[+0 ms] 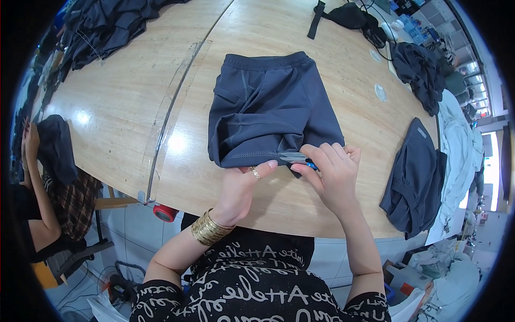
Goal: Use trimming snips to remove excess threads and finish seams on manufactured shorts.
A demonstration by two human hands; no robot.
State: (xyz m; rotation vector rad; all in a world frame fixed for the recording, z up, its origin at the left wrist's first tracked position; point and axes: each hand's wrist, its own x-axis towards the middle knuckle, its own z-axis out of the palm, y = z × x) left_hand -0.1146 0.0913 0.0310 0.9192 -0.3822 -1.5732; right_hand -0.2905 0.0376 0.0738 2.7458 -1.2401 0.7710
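A pair of dark grey-blue shorts (273, 102) lies on the wooden table in front of me, its elastic waistband at the far side. My left hand (242, 185) is closed on the near leg hem, thumb on top and the other fingers hidden under the cloth. In my right hand (332, 169) is a pair of small thread snips (294, 158) with metal blades and a blue part. The blades point left and lie at the stitched hem, close to my left thumb. Whether they touch a thread is too small to tell.
A folded dark garment (413, 180) lies on the table's right side, beside pale cloth (456, 155). Dark garments are heaped at the far left (107, 32). A seam (174, 102) crosses the table (123, 129). At the left edge another person's hand (31, 142) is near dark cloth.
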